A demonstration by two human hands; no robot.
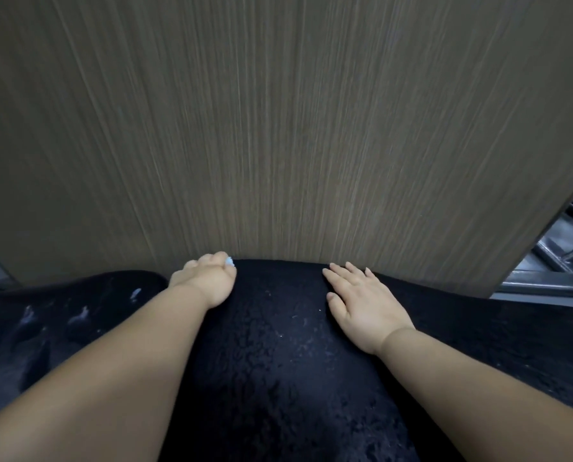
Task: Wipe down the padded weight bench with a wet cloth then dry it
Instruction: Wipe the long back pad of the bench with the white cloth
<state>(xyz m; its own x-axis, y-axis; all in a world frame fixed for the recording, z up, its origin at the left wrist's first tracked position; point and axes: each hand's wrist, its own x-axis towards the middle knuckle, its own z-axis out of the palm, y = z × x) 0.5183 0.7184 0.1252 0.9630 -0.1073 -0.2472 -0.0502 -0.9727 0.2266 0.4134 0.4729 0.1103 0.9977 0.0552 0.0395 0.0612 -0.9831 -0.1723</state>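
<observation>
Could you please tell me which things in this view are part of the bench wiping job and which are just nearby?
Part of the job:
black padded bench
left hand closed on a small white cloth
right hand flat on the padding

Just nearby:
wood-grain panel
dark metal frame at right

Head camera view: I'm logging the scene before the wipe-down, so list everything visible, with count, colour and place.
padded bench: one, black with a worn, flaky surface, across the lower frame
cloth: one, white, only a small bit showing at the left hand's fingertips, on the bench's far edge
wood-grain panel: one, brown, upright behind the bench, filling the upper frame
metal frame: dark grey bars, far right, past the panel
left hand: closed around the cloth
right hand: flat, fingers spread, on the bench
</observation>
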